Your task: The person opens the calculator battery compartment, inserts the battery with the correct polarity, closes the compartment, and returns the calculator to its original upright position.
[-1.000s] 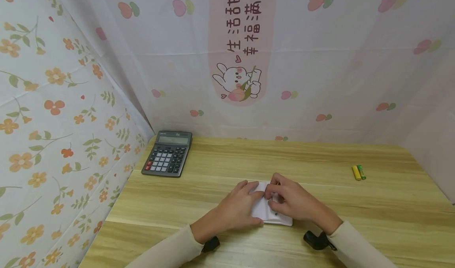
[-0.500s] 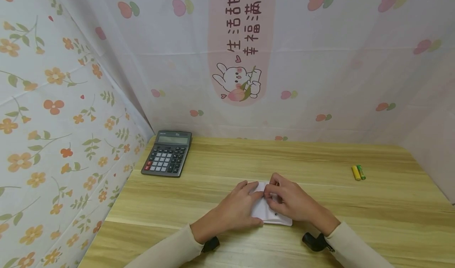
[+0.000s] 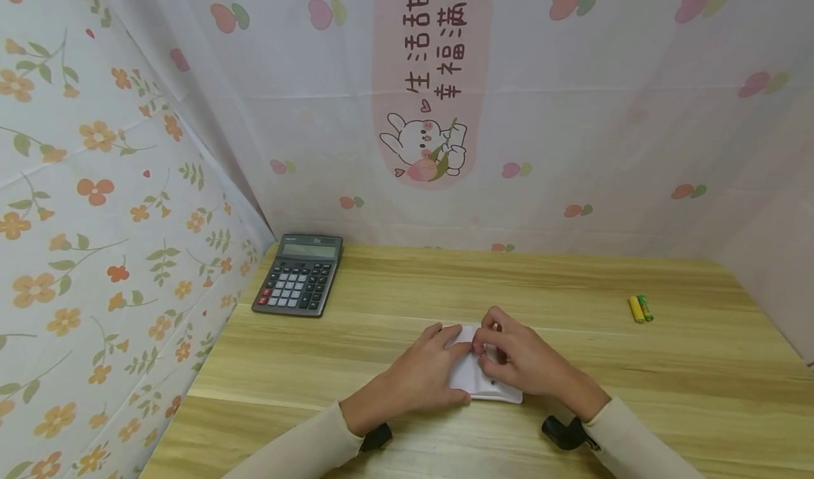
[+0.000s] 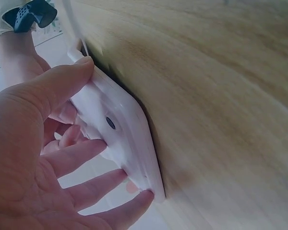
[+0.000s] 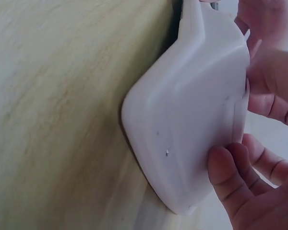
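A white plastic device point(image 3: 466, 376) with rounded corners lies on the wooden table between my hands. Its kind is unclear. My left hand point(image 3: 425, 370) grips it from the left, thumb at the near edge and fingers spread toward the far side. In the left wrist view a small dark oval marks the device's edge point(image 4: 110, 123). Curled over the right part of the device is my right hand point(image 3: 518, 352), thumb and fingertips close together on its raised middle. The right wrist view shows its thumb point(image 5: 222, 165) against the white surface point(image 5: 192, 115). What lies under those fingertips is hidden.
A grey calculator point(image 3: 297, 275) lies at the table's back left corner. Toward the right are a yellow battery point(image 3: 636, 309) and a green battery point(image 3: 646, 308), side by side. Patterned cloth point(image 3: 534, 133) hangs behind and to the left.
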Demonstrator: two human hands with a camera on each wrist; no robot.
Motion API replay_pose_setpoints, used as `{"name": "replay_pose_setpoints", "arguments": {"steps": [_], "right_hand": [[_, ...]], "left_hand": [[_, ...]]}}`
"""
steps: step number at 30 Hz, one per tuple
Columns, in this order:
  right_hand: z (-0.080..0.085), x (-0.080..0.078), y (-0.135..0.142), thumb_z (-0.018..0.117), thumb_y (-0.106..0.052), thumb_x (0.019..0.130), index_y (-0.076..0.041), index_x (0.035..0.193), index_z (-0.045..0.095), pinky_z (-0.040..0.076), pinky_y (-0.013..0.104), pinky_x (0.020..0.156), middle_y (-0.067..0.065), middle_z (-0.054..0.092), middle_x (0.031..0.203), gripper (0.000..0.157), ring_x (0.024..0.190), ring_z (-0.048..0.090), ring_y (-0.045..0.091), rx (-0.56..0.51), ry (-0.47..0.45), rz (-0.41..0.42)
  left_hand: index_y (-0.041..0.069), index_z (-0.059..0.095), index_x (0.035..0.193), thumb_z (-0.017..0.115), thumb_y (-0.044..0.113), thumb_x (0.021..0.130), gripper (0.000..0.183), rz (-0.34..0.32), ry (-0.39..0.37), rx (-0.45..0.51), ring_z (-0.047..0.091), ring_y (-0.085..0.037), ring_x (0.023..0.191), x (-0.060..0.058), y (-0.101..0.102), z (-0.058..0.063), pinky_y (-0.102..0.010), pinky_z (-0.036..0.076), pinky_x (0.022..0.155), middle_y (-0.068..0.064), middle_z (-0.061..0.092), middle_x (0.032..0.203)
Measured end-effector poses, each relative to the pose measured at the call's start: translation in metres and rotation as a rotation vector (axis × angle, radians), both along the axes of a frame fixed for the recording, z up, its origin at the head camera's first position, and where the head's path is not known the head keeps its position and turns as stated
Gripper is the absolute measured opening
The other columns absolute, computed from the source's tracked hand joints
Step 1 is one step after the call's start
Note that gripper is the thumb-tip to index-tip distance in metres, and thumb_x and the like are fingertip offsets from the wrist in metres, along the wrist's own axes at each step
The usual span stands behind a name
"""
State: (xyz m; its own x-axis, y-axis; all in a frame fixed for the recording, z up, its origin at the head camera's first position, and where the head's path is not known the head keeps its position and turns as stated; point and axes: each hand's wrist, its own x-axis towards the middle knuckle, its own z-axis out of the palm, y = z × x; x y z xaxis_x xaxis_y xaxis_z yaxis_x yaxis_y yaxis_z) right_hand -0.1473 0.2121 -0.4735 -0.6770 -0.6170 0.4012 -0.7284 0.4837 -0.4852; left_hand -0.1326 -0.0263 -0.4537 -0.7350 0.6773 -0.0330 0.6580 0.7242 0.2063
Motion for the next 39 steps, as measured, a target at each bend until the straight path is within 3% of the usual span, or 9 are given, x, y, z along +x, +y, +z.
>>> {"name": "replay_pose_setpoints", "arguments": {"steps": [9, 24, 39], "right_hand": [[0.005, 0.003, 0.009, 0.09, -0.013, 0.087, -0.026, 0.104, 0.068, 0.05, 0.022, 0.067, -0.006, 0.049, 0.117, 0.031, 0.081, 0.053, 0.004, 0.049, -0.104, 0.002], [0.011, 0.005, 0.019, 0.086, -0.015, 0.093, -0.031, 0.114, 0.068, 0.054, 0.029, 0.078, -0.007, 0.049, 0.123, 0.033, 0.095, 0.057, 0.012, 0.075, -0.181, 0.015], [0.011, 0.003, 0.022, 0.087, -0.015, 0.092, -0.029, 0.114, 0.072, 0.054, 0.027, 0.076, -0.009, 0.055, 0.12, 0.031, 0.095, 0.057, 0.012, 0.09, -0.138, -0.01]], "left_hand": [[0.016, 0.064, 0.154, 0.088, 0.054, 0.092, 0.077, -0.011, 0.005, 0.018, 0.048, -0.039, 0.151, -0.001, -0.001, -0.004, -0.048, 0.04, 0.126, -0.015, 0.051, 0.165], [0.014, 0.064, 0.154, 0.087, 0.053, 0.093, 0.076, -0.024, 0.011, 0.015, 0.048, -0.034, 0.152, 0.0, -0.002, -0.004, -0.045, 0.035, 0.128, -0.015, 0.052, 0.164], [0.013, 0.065, 0.153, 0.087, 0.053, 0.093, 0.075, -0.029, 0.022, 0.01, 0.049, -0.035, 0.151, -0.002, -0.002, -0.004, -0.045, 0.037, 0.127, -0.016, 0.052, 0.164]]}}
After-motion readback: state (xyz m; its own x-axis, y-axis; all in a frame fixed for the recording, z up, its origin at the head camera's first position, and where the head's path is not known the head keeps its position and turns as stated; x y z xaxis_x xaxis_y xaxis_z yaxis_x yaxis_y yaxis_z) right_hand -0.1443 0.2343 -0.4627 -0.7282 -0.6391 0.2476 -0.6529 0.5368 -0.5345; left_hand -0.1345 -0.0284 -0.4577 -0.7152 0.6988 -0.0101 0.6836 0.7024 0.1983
